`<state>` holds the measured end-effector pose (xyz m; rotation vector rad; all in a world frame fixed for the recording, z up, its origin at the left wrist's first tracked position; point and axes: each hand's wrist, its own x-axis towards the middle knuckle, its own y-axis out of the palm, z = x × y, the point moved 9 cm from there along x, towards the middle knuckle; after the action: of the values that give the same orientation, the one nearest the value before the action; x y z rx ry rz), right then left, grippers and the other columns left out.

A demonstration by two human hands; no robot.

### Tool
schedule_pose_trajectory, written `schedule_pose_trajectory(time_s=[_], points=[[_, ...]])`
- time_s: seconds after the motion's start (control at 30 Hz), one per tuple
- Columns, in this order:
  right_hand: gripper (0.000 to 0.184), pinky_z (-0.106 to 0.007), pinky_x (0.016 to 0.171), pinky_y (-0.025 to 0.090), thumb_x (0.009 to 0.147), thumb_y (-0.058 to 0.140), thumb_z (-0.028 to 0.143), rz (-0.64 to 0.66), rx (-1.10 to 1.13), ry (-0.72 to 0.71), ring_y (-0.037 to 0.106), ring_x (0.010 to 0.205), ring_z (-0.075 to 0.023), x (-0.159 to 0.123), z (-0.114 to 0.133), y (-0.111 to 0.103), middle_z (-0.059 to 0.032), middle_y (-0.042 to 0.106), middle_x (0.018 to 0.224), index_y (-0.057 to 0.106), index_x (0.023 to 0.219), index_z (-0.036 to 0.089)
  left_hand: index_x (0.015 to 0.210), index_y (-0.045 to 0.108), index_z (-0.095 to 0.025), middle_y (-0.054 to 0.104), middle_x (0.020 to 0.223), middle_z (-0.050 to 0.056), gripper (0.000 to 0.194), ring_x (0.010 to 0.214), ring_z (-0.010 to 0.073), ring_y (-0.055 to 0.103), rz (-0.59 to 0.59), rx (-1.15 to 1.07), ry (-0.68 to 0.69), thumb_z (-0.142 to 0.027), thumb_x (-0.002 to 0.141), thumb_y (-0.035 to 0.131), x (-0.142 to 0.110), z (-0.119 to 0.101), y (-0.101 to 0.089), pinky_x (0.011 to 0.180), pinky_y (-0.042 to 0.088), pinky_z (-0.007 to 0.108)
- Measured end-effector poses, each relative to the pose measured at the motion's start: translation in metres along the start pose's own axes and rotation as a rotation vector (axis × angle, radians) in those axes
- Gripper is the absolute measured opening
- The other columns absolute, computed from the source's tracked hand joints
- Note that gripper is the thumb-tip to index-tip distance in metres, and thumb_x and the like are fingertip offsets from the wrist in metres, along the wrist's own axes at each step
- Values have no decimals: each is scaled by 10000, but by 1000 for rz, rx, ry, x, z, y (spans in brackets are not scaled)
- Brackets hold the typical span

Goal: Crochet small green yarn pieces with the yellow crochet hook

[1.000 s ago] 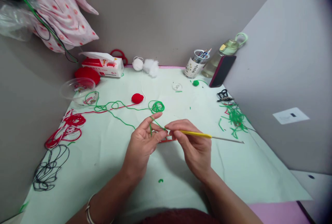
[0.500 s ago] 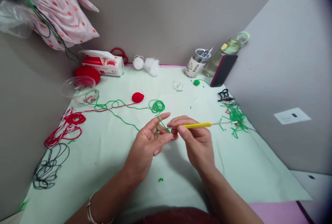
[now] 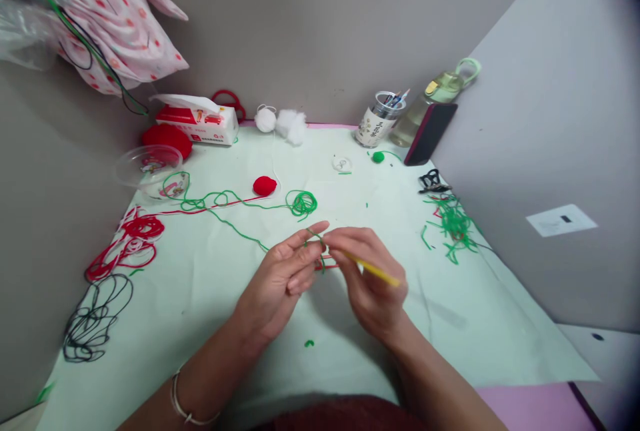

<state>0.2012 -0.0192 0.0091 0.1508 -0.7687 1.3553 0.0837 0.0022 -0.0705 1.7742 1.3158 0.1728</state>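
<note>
My right hand (image 3: 373, 278) is closed around a crochet hook with a yellow handle (image 3: 373, 267); its tip is hidden at the fingertips. Close against it, my left hand (image 3: 280, 278) pinches a small piece of green and red yarn work (image 3: 323, 263), mostly covered by the fingers. Green yarn (image 3: 240, 234) runs from a loose coil on the table to my left hand and loops over the raised index finger. Red strands show between the two hands.
Left on the table lie red yarn (image 3: 145, 228), black cord (image 3: 97, 324) and a clear plastic bowl (image 3: 150, 164). A red ball (image 3: 265, 186) sits mid-table. Behind stand a tissue box (image 3: 200, 126), pen cup (image 3: 377, 121), bottle (image 3: 415, 121) and phone (image 3: 431, 134). Green scraps (image 3: 455, 221) lie right.
The crochet hook has turned, its handle end now pointing down toward me instead of out to the right. My left fingers have folded in closer, and more red yarn shows between the hands.
</note>
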Motion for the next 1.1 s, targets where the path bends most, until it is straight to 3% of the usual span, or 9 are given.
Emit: schedule_pose_trajectory(time_s=[0.13,0.23,0.33,0.53,0.67,0.77,0.87,0.97,1.1], points=[[212,-313,590,551,1020,576,197,-50,331,235,642,664,-149,3,-22,-2,-44,706,908,777,1016,265,1202,757,-199,574,813,-50,378,454,-35,272,-76,42,117,-146,833,814,-2,-11,-3,433,244,131],[255,-327,671,563,980,613,128,9,115,104,683,825,-184,1,-10,4,-64,713,988,791,1064,289,1292,714,-248,564,782,-62,468,478,-20,317,-111,88,184,-171,842,820,-4,-11,-1,457,267,128],[325,-327,702,553,938,639,63,-19,-55,-27,683,890,-197,-1,-1,1,-70,730,1022,797,1093,301,1285,719,-187,459,664,-89,438,463,-11,263,-30,19,53,-202,858,813,-1,3,5,453,258,128],[183,-290,601,507,1006,626,220,-46,453,264,606,698,-138,5,-33,-5,-29,720,926,798,980,276,1231,754,-228,547,798,-61,388,455,-42,299,-66,73,131,-143,854,796,-2,-9,-5,444,265,123],[183,-289,677,557,1009,624,213,33,405,293,671,796,-149,6,-30,4,-35,763,1008,795,1014,277,1267,740,-267,563,811,-58,419,473,-27,367,-45,168,153,-205,859,816,-2,-8,0,448,286,140],[234,-302,734,589,1006,601,141,44,267,186,706,861,-163,4,-18,6,-33,766,989,784,1052,280,1229,753,-228,545,760,-68,383,458,-28,346,-78,155,166,-250,854,829,-1,-8,-1,448,278,143],[336,-324,797,600,958,622,48,52,-49,-84,705,963,-191,-3,4,9,-80,758,1091,768,1173,260,1231,746,-205,478,637,-99,400,449,-20,311,-104,100,176,-235,844,841,1,-7,-4,469,293,130],[399,-319,771,606,938,629,22,31,-192,-228,702,975,-201,-9,14,10,-109,743,1150,754,1236,257,1223,753,-177,408,560,-115,383,440,-12,268,-48,43,74,-236,853,833,3,2,-3,465,287,119],[287,-297,707,585,978,607,72,-21,125,54,694,848,-165,3,-12,-3,-45,749,964,782,1090,269,1135,791,-153,505,650,-78,319,430,-32,238,-21,-36,-10,-206,825,841,4,3,-7,416,228,119]])
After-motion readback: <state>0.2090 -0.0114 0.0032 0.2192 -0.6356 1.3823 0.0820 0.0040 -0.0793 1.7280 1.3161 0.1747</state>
